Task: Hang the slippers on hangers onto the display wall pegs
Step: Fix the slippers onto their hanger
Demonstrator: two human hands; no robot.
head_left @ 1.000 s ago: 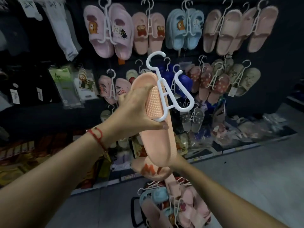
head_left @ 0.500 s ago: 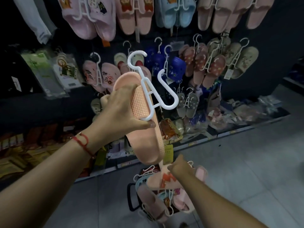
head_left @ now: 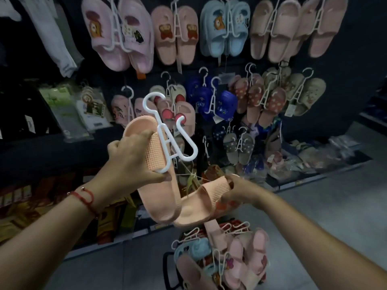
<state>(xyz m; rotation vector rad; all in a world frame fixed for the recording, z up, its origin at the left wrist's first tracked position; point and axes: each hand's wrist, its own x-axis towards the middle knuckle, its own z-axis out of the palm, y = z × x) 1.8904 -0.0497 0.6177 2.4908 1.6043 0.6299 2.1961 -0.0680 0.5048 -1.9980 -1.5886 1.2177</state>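
Two peach slippers in play, both off the wall. Right hand (head_left: 234, 193) is curled round the strap of the loose peach slipper (head_left: 201, 204), low and in front of the basket (head_left: 169, 268) of hangered pairs on the floor. Left hand (head_left: 129, 164) clamps the hangered peach slipper (head_left: 155, 185) and pinches the bottom of the white hanger (head_left: 167, 139); one side loop is through its strap, the other loop is empty. The slippers touch at their lower ends.

Step in hand, as I read it: thread the loose slipper's strap onto the empty loop. Keep the left grip rigid, present the strap opening square to the loop tip, slide it fully down. Only then lift the hook to a free peg on the display wall (head_left: 356, 65) behind, where other pairs hang.

Labels: small tags on hung pairs, too blurred to read. No legible brand.
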